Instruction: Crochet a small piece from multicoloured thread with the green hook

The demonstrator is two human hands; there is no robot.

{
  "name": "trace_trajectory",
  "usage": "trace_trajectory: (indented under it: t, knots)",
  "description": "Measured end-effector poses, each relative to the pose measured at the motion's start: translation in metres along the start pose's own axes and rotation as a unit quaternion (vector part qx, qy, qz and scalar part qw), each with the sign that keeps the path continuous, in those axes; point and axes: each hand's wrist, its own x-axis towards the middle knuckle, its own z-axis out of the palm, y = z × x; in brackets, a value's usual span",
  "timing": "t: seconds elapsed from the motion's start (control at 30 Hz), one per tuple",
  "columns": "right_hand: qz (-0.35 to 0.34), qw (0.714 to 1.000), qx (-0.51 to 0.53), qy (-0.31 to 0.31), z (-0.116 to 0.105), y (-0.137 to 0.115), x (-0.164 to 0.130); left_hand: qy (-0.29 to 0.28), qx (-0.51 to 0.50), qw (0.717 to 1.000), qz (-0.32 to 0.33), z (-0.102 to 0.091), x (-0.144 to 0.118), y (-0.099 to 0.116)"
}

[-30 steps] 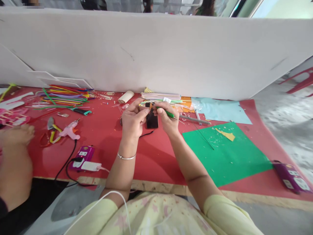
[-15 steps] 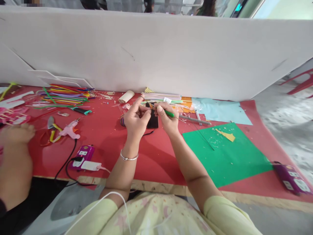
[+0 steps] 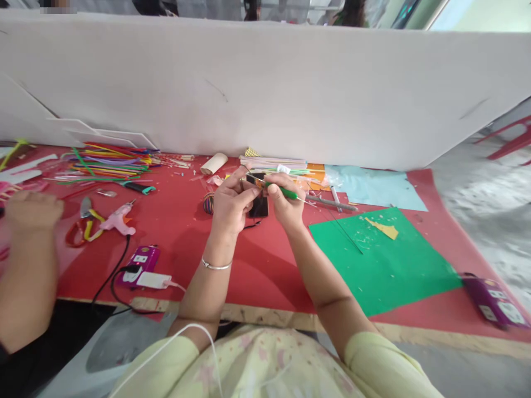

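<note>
My right hand (image 3: 286,199) is closed around a green-handled crochet hook (image 3: 290,193), whose thin metal end sticks out to the right. Its other end points to the fingers of my left hand (image 3: 232,204). That hand is closed in a pinch, with a raised index finger, on a small bit of dark multicoloured yarn (image 3: 260,184); its exact shape is too small to tell. Partly hidden behind the left wrist lies a striped ball of yarn (image 3: 208,203). Under both hands rests a black phone (image 3: 259,207) on the red table (image 3: 265,271).
To the left are a bundle of coloured pipe cleaners (image 3: 112,160), pliers (image 3: 87,215), a pink glue gun (image 3: 119,219) and a purple power strip (image 3: 141,262). Another person's arm (image 3: 33,249) reaches in there. A green sheet (image 3: 385,276) lies right; a white board (image 3: 265,88) stands behind.
My left index finger has lowered a little, and the hook has shifted slightly in my right hand. The other person's hand at the left has moved up and right.
</note>
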Motion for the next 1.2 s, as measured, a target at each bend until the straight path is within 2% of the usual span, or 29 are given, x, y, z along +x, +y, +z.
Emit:
trace_trajectory:
  t: [0.07, 0.17, 0.23, 0.3, 0.43, 0.5, 0.57, 0.63, 0.7, 0.77, 0.83, 0.9, 1.2]
  knots:
    - [0.024, 1.000, 0.018, -0.005, -0.002, 0.000, 0.003, 0.012, 0.051, 0.997, 0.057, -0.003, 0.001, -0.006]
    - [0.011, 1.000, -0.009, 0.005, -0.002, -0.002, 0.005, 0.019, 0.132, 0.983, 0.124, -0.006, 0.003, -0.015]
    - [-0.006, 0.999, -0.043, 0.023, 0.000, -0.004, 0.005, 0.026, 0.147, 0.979, 0.141, -0.007, 0.004, -0.020]
    - [-0.021, 0.997, -0.065, 0.037, 0.002, -0.007, 0.003, 0.036, 0.121, 0.982, 0.143, -0.005, 0.004, -0.022]
    - [-0.051, 0.996, -0.054, 0.048, 0.004, -0.009, -0.002, 0.050, 0.050, 0.993, 0.095, 0.003, 0.003, -0.017]
    - [-0.033, 0.997, -0.033, 0.054, 0.004, -0.008, -0.003, 0.041, 0.023, 0.998, 0.050, 0.004, 0.001, -0.010]
    - [0.030, 0.998, 0.008, 0.063, 0.004, -0.006, -0.002, 0.012, -0.014, 1.000, -0.017, 0.003, 0.000, -0.001]
    - [0.124, 0.985, 0.096, 0.068, 0.006, -0.004, 0.001, -0.030, -0.061, 0.994, -0.086, -0.001, 0.000, 0.006]
    - [0.212, 0.953, 0.207, 0.063, 0.008, -0.003, 0.004, -0.072, -0.096, 0.982, -0.144, -0.005, 0.000, 0.011]
    - [0.267, 0.920, 0.283, 0.053, 0.009, -0.004, 0.008, -0.100, -0.111, 0.973, -0.178, -0.007, 0.001, 0.013]
    - [0.291, 0.902, 0.315, 0.044, 0.009, -0.005, 0.010, -0.115, -0.110, 0.970, -0.186, -0.008, 0.001, 0.012]
    - [0.298, 0.897, 0.325, 0.038, 0.007, -0.006, 0.012, -0.118, -0.104, 0.971, -0.181, -0.008, 0.001, 0.012]
    - [0.320, 0.902, 0.290, 0.006, -0.002, -0.009, 0.019, -0.107, -0.080, 0.975, -0.176, -0.007, 0.000, 0.015]
